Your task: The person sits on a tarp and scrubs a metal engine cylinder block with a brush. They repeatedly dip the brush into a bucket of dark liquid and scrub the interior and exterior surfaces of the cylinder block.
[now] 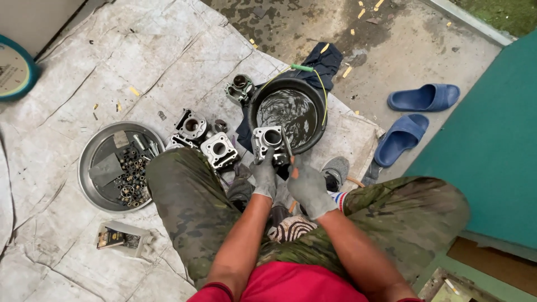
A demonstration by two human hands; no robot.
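My left hand (264, 174), in a grey glove, grips a metal engine cylinder block (267, 141) held over the near rim of a black basin (254, 106) of dark liquid. My right hand (307, 187), also gloved, holds a thin brush-like tool (286, 142) whose tip rests against the block's bore. Both hands meet just above my knees, which are in camouflage trousers.
Three more cylinder blocks (219, 150) (191, 125) (240, 88) lie on the grey tarp left of the basin. A round metal tray (92, 151) holds several small bolts and parts. A small box (120, 239) lies near my left knee. Blue sandals (423, 98) sit on wet concrete by a green wall.
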